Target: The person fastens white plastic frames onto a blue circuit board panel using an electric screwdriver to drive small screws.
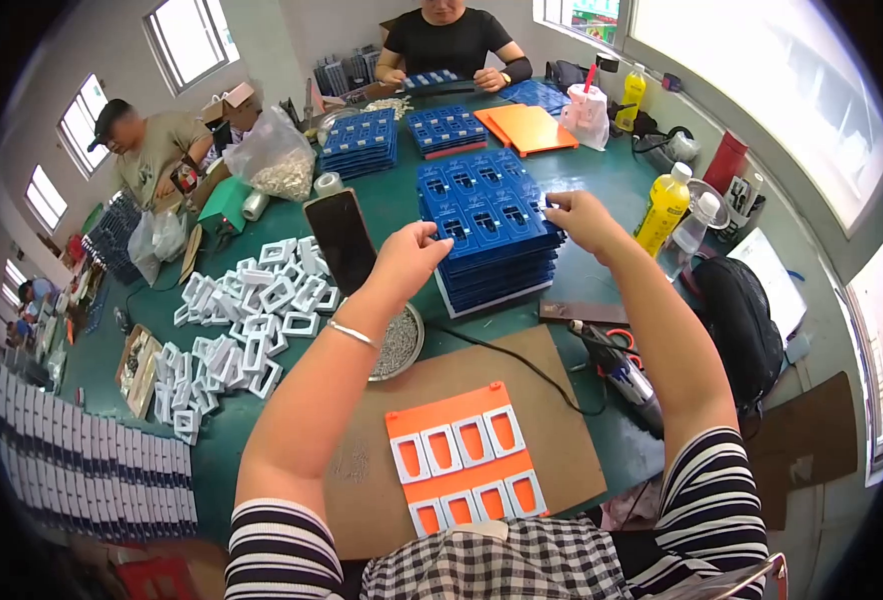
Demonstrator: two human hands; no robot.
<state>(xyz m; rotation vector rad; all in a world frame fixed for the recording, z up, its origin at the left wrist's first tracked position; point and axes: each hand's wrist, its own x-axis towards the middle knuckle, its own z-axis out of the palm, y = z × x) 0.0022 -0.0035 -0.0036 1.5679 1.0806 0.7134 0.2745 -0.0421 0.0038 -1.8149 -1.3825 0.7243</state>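
At our far left, we have pale pieces stacked in rows (92,450), close by the green table (224,445). Next come the white frames (247,325), small rectangular ones heaped loosely at all angles, with a clear plastic bag (280,165) lying behind them. A dark-screened phone (342,240) leans upright between that heap and our left forearm, which wears a silver bangle (354,334). Partly hidden behind the forearm is a round metal bowl (421,350) of tiny metallic bits (too small for us to tell apart).

Our left hand (414,258) is at the near left edge of the stack of blue boards (492,232), thumb and forefinger curled close together; we cannot tell whether they pinch the top board. Across the table, another person (452,42) holds a blue board (430,78). Nearest us, an orange plate (465,482) carries two rows of white frames, on a brown cardboard sheet (567,450). The stack stands beyond that sheet, between our hands. Our right hand (584,222) meets its right edge with bent fingers, their grip likewise unclear to us. Farther right are a yellow bottle (665,210) and a black pouch (740,325).
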